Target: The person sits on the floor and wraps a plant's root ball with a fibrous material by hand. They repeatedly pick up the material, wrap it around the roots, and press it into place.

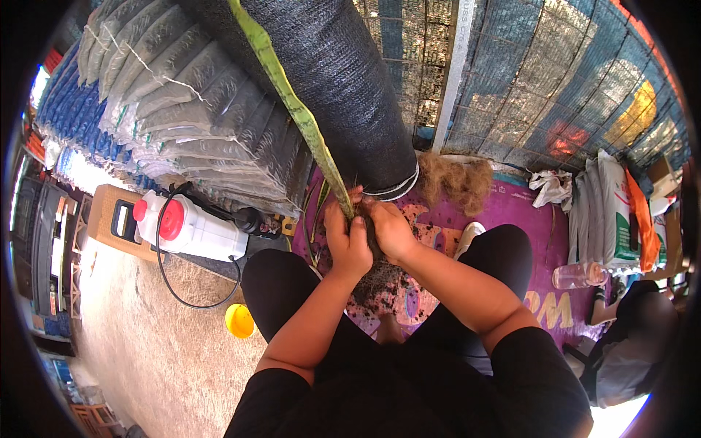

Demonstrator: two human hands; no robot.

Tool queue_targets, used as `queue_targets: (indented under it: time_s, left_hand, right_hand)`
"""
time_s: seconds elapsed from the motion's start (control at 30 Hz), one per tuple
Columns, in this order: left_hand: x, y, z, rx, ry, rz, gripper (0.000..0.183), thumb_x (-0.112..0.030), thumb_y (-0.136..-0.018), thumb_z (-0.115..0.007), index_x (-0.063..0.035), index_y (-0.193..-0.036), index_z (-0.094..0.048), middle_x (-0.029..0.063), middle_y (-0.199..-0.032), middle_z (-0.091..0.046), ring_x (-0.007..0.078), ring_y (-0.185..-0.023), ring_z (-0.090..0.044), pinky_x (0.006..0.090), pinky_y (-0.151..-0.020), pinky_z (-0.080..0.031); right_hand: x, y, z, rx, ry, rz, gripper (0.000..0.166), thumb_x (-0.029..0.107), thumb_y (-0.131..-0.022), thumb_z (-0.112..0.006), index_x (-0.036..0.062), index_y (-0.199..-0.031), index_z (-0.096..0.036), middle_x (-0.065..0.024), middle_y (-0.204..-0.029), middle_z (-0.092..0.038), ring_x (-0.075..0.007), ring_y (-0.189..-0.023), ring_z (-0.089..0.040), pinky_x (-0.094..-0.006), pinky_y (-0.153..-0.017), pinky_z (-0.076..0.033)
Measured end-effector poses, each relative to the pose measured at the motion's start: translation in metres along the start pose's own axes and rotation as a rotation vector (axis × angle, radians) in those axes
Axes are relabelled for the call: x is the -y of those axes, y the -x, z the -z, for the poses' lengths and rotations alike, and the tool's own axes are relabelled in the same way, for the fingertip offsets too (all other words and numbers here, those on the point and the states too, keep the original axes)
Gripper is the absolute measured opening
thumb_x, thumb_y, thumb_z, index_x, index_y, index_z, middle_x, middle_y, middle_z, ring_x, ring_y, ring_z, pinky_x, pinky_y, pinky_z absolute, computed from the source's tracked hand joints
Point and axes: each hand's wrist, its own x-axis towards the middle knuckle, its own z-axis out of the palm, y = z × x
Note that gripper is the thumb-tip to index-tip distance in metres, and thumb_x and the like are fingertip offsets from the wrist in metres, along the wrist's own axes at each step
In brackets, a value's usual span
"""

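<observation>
A tall snake plant leaf (pixel 296 104), green with yellow margins, rises from between my hands and leans to the upper left. My left hand (pixel 348 241) is wrapped around the base of the plant, its thumb against the leaf's foot. Pressed to the other side of the brown root mass (pixel 373 238) is my right hand (pixel 390 230), with its fingertips hidden. Fine roots and dark soil (pixel 378 282) show below my hands, over a purple printed sheet (pixel 531 230) strewn with soil crumbs. More narrow leaves (pixel 314 219) lie left of my left hand.
A large black netting roll (pixel 339 82) stands ahead, beside stacked plastic-wrapped bags (pixel 181 120). Leftward are a white sprayer (pixel 202 230) and a yellow cup (pixel 240 321). Brown fibre (pixel 457 180) lies by the mesh fence (pixel 509 82). Another person (pixel 624 345) sits at right, near a clear bottle (pixel 575 275).
</observation>
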Motion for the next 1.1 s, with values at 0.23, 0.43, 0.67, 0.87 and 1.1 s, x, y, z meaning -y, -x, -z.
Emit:
queue_targets:
  time_s: [0.23, 0.43, 0.67, 0.87, 1.1]
  left_hand:
    - [0.0, -0.009, 0.001, 0.039, 0.674, 0.133, 0.056, -0.041, -0.092, -0.033, 0.0059, -0.123, -0.039, 0.0189, -0.129, -0.043, 0.0271, -0.12, -0.04, 0.0374, -0.101, -0.029]
    - [-0.004, -0.005, 0.007, -0.025, 0.43, 0.004, 0.061, -0.043, -0.091, -0.038, 0.0062, -0.126, -0.037, 0.016, -0.125, -0.045, 0.0237, -0.117, -0.043, 0.0354, -0.1, -0.03]
    - [-0.001, 0.007, 0.003, -0.096, 0.363, 0.1, 0.04, -0.026, -0.091, -0.039, 0.0042, -0.117, -0.046, 0.0187, -0.117, -0.048, 0.0289, -0.109, -0.046, 0.0379, -0.094, -0.033]
    - [-0.024, -0.006, 0.006, 0.045, 0.243, 0.024, 0.052, -0.031, -0.094, -0.027, 0.0066, -0.13, -0.031, 0.0189, -0.129, -0.04, 0.0272, -0.117, -0.041, 0.036, -0.099, -0.03]
    - [-0.021, -0.006, 0.016, 0.128, -0.049, -0.152, 0.055, -0.03, -0.092, -0.027, 0.0088, -0.13, -0.029, 0.0271, -0.128, -0.037, 0.0394, -0.118, -0.038, 0.0436, -0.1, -0.025]
  right_hand:
    - [0.015, -0.003, 0.001, 0.05, -0.077, 0.01, 0.038, 0.031, -0.093, -0.042, -0.0039, -0.099, -0.056, -0.009, -0.095, -0.059, -0.013, -0.083, -0.053, -0.0273, -0.074, -0.042]
    - [0.038, 0.002, -0.005, 0.026, -0.117, -0.074, 0.039, 0.033, -0.092, -0.044, -0.0021, -0.107, -0.054, -0.0109, -0.103, -0.058, -0.0181, -0.094, -0.055, -0.0307, -0.085, -0.042]
    - [0.019, 0.003, -0.004, 0.091, -0.301, -0.115, 0.032, 0.022, -0.089, -0.044, -0.0018, -0.109, -0.052, -0.0077, -0.101, -0.058, -0.0165, -0.094, -0.053, -0.0296, -0.084, -0.042]
    - [0.022, 0.013, -0.005, 0.153, 0.093, 0.147, 0.026, 0.018, -0.089, -0.044, -0.0027, -0.103, -0.054, -0.0051, -0.092, -0.057, -0.013, -0.084, -0.051, -0.0276, -0.077, -0.042]
    - [0.032, 0.018, -0.004, 0.15, 0.437, 0.394, 0.022, 0.011, -0.087, -0.045, -0.0045, -0.099, -0.054, -0.0059, -0.086, -0.057, -0.0114, -0.081, -0.05, -0.0271, -0.074, -0.042]
